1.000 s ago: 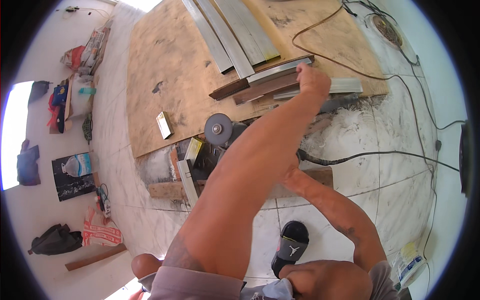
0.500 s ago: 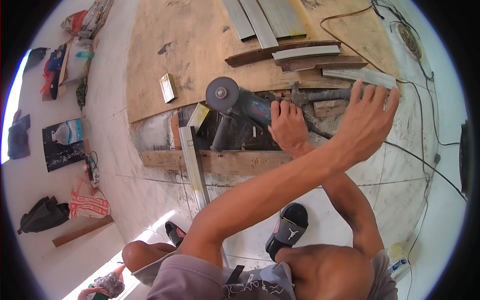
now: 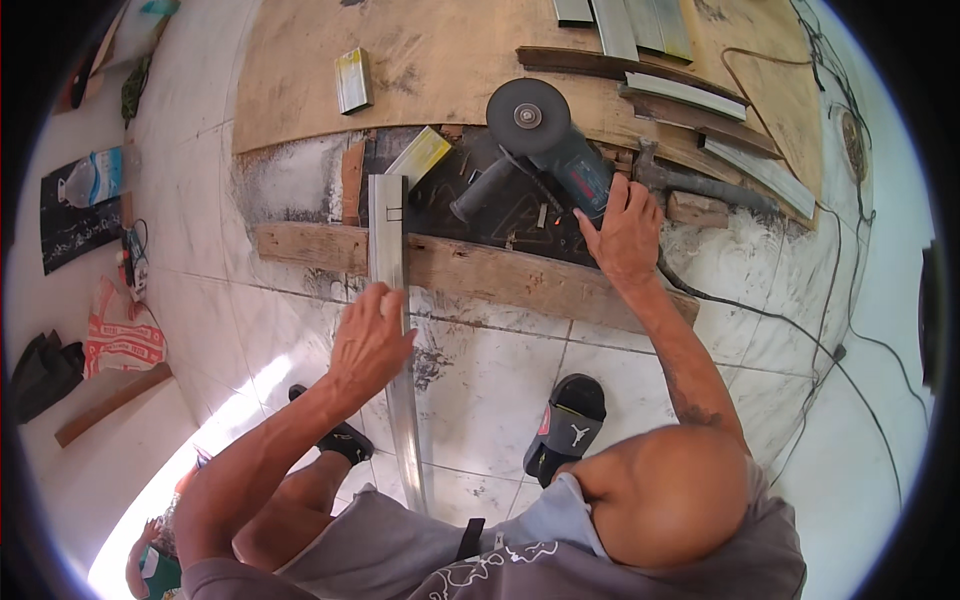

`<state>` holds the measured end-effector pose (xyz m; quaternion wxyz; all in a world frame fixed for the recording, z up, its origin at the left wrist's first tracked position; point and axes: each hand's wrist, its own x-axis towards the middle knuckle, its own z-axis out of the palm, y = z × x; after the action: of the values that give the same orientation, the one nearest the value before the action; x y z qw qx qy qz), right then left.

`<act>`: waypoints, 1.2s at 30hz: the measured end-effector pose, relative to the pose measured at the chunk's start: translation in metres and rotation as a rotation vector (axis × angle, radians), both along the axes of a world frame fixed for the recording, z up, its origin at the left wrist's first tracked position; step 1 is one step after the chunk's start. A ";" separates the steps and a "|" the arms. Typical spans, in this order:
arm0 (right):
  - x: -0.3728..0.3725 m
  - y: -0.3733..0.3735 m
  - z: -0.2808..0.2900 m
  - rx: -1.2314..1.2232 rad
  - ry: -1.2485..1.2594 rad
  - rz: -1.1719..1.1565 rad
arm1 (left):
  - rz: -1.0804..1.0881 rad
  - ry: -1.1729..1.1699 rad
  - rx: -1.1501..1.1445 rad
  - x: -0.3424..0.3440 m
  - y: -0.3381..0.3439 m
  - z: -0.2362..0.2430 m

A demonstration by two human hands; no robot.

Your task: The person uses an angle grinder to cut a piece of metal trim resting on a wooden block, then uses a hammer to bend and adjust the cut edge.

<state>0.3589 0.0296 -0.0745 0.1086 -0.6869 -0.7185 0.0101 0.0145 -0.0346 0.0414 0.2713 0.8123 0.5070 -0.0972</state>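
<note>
Your left hand (image 3: 370, 340) has swung down from the far profiles, fingers spread above the long metal profile (image 3: 392, 300) across the wooden beam (image 3: 480, 272). Your right hand (image 3: 625, 228) cups the angle grinder (image 3: 555, 150). Next, steady the profile firmly.

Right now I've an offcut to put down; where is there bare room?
Bare plywood sheet beyond the angle grinder; bare tile between metal strip and sandal. Crowded around the right hand: grinder, cable, scrap wood.
</note>
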 end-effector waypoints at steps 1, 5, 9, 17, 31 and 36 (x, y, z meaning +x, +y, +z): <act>0.001 0.000 0.000 0.028 0.013 0.059 | 0.080 0.104 0.045 -0.006 -0.007 0.000; 0.009 0.004 -0.001 0.002 0.109 0.158 | 0.394 0.229 -0.052 -0.011 -0.029 -0.028; 0.019 -0.001 -0.002 -0.058 0.151 0.196 | 0.587 0.224 -0.019 -0.001 -0.047 -0.071; 0.016 -0.003 -0.010 -0.031 0.160 0.211 | 0.678 0.346 -0.045 0.003 -0.040 -0.081; 0.014 -0.003 -0.012 -0.003 0.097 0.248 | 0.694 0.334 -0.021 0.004 -0.041 -0.073; 0.014 -0.001 -0.012 0.007 0.076 0.215 | 0.715 0.150 -0.022 -0.008 -0.049 -0.079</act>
<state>0.3733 0.0290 -0.0869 0.1363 -0.6044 -0.7836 0.0452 0.0068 -0.0837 -0.0375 0.2588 0.5716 0.7763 -0.0609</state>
